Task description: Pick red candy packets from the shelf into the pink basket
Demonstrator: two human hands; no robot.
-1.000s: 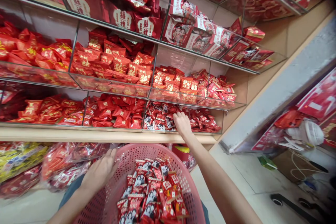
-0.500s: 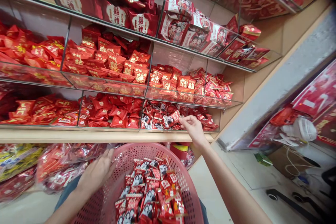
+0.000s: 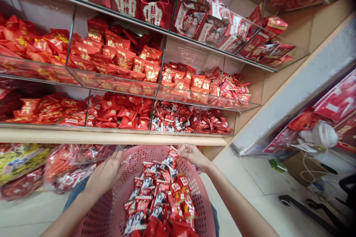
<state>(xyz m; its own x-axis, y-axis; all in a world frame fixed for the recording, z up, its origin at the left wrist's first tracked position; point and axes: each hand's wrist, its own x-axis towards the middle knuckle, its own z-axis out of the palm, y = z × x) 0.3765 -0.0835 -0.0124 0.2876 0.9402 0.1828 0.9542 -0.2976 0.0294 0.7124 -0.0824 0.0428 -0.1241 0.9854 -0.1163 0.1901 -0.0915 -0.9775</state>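
Note:
A pink perforated plastic basket (image 3: pixel 200 189) rests on my lap, partly filled with small red wrapped candies (image 3: pixel 148 202), many printed with black-and-white figures. My right hand (image 3: pixel 193 155) is over the basket's far right rim, thumb and fingers pinching the end of one such candy (image 3: pixel 171 157), which hangs above the others inside. On the left rim lies my left hand (image 3: pixel 108 172), its fingers curled over the edge and gripping it; the fingertips are partly hidden. Beyond the basket, a shelf bin (image 3: pixel 172 118) holds more candies of the same black-white-and-red pattern.
Clear-fronted shelves (image 3: pixel 116 87) with dividers rise ahead, full of red packets. A wooden ledge (image 3: pixel 83 137) runs just past the basket. Bagged goods (image 3: pixel 69 168) lie under it at left. On the right are a wall (image 3: pixel 278 111), a white fan (image 3: pixel 324 135) and black chair legs (image 3: pixel 303 211).
My right hand has drawn back from the lower shelf bin to the basket, bringing the pinched candy with it. The left hand stays on the rim, and the view has shifted slightly.

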